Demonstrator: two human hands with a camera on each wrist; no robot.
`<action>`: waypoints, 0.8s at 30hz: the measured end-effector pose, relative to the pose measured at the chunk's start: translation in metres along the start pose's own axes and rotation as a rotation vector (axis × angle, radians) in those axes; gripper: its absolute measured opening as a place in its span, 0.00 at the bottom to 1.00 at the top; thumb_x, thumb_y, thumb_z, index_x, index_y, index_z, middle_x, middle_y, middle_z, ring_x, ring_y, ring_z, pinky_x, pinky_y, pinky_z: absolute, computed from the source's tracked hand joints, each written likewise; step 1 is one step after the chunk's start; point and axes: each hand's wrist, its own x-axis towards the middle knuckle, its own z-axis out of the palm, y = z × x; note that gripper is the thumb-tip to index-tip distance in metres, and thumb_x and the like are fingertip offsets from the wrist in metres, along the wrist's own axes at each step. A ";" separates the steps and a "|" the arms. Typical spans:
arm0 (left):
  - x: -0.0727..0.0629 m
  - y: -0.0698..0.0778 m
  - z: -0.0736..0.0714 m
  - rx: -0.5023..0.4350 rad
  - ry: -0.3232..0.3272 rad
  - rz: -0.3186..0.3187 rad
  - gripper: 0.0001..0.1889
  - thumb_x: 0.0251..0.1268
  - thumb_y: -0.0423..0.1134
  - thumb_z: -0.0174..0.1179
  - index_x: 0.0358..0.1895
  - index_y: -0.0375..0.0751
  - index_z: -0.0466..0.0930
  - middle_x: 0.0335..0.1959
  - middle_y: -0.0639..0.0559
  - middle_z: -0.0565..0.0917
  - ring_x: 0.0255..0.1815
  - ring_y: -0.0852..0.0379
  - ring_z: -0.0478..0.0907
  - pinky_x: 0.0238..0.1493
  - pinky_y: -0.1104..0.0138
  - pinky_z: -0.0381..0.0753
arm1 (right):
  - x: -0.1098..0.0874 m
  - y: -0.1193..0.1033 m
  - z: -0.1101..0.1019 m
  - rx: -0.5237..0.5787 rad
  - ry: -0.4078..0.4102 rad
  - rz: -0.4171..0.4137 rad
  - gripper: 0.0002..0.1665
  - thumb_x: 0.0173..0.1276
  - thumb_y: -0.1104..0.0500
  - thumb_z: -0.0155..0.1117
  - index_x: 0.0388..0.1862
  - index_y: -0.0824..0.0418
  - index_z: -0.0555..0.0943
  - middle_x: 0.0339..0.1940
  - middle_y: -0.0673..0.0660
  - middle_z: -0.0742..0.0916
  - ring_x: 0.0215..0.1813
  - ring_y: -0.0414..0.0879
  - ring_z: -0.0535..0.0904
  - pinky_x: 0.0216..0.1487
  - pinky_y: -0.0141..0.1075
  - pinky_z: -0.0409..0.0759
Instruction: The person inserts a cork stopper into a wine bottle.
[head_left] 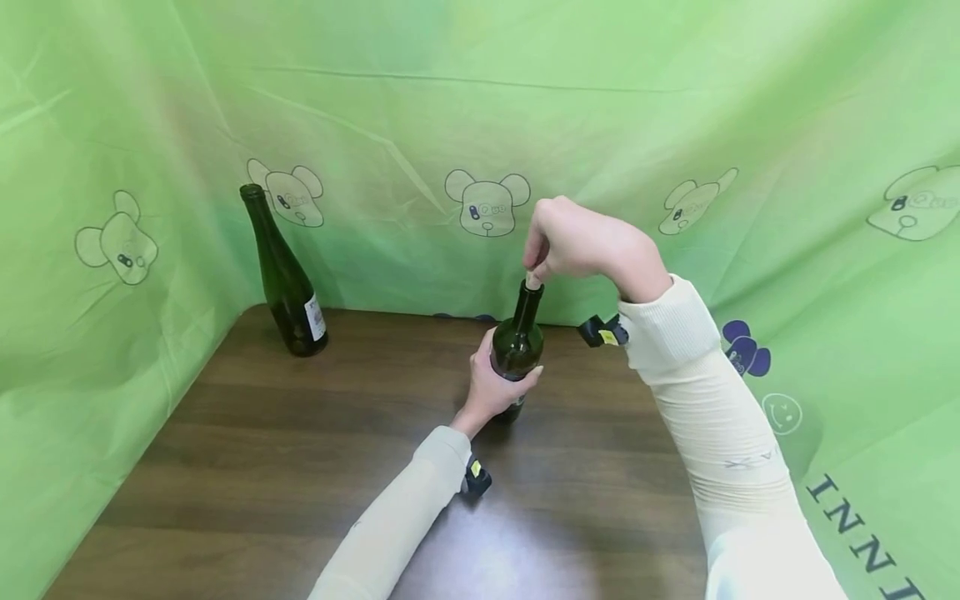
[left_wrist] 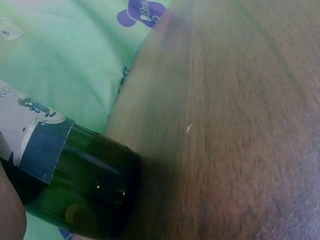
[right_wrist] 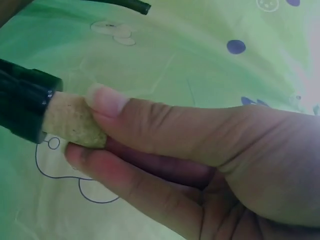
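A dark green wine bottle (head_left: 517, 346) stands upright near the back of the table. My left hand (head_left: 491, 383) grips it round the body; in the left wrist view the lower part of the bottle (left_wrist: 95, 185) shows, with a white and dark blue label (left_wrist: 42, 142). Above the bottle, my right hand (head_left: 588, 246) pinches a cork (right_wrist: 75, 120) between thumb and fingers. The cork sits at the mouth of the bottle neck (right_wrist: 30, 100), its outer part sticking out; how deep it goes is hidden.
A second green bottle (head_left: 285, 283) with a white label stands at the table's back left corner. Green cloth (head_left: 390, 125) with printed bear heads hangs behind and along both sides. The wooden table (head_left: 225, 467) reaches toward me.
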 end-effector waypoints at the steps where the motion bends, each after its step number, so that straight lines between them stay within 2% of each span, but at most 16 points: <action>1: 0.000 0.000 -0.001 0.004 0.000 0.002 0.37 0.45 0.46 0.79 0.63 0.50 0.74 0.48 0.53 0.88 0.47 0.58 0.85 0.49 0.63 0.84 | 0.002 -0.001 -0.002 -0.015 -0.013 0.017 0.04 0.58 0.66 0.78 0.33 0.60 0.92 0.34 0.55 0.91 0.40 0.47 0.86 0.45 0.43 0.85; 5: 0.002 0.002 -0.003 0.006 -0.003 0.006 0.37 0.45 0.45 0.79 0.63 0.50 0.74 0.49 0.53 0.87 0.47 0.58 0.85 0.50 0.63 0.84 | 0.007 -0.003 -0.008 -0.034 -0.048 0.068 0.07 0.56 0.63 0.80 0.34 0.59 0.92 0.39 0.55 0.91 0.44 0.48 0.85 0.48 0.46 0.84; 8: 0.002 0.002 -0.003 -0.005 -0.016 -0.003 0.37 0.46 0.45 0.79 0.63 0.50 0.74 0.49 0.52 0.87 0.48 0.58 0.85 0.50 0.62 0.84 | 0.009 -0.001 -0.008 -0.007 -0.053 0.090 0.08 0.55 0.62 0.81 0.36 0.59 0.92 0.39 0.55 0.91 0.45 0.48 0.86 0.52 0.48 0.83; 13: 0.000 0.001 -0.004 -0.026 -0.027 -0.010 0.37 0.46 0.44 0.79 0.63 0.51 0.74 0.50 0.52 0.87 0.48 0.57 0.85 0.50 0.62 0.84 | 0.008 0.010 -0.002 0.097 -0.030 0.089 0.08 0.55 0.61 0.81 0.34 0.59 0.91 0.35 0.54 0.92 0.42 0.48 0.88 0.55 0.50 0.82; 18: -0.001 -0.001 -0.002 -0.036 -0.002 0.008 0.37 0.44 0.42 0.79 0.63 0.51 0.75 0.48 0.52 0.88 0.46 0.57 0.85 0.49 0.63 0.84 | 0.006 0.024 0.002 0.213 -0.016 0.086 0.09 0.55 0.61 0.82 0.34 0.59 0.91 0.36 0.54 0.92 0.45 0.48 0.89 0.61 0.51 0.79; 24: 0.000 -0.001 -0.001 -0.046 -0.006 0.026 0.37 0.44 0.42 0.79 0.63 0.49 0.75 0.48 0.51 0.88 0.46 0.56 0.85 0.48 0.62 0.84 | 0.004 0.027 0.005 0.238 0.005 0.077 0.09 0.55 0.61 0.82 0.35 0.60 0.91 0.36 0.55 0.92 0.45 0.49 0.89 0.61 0.52 0.79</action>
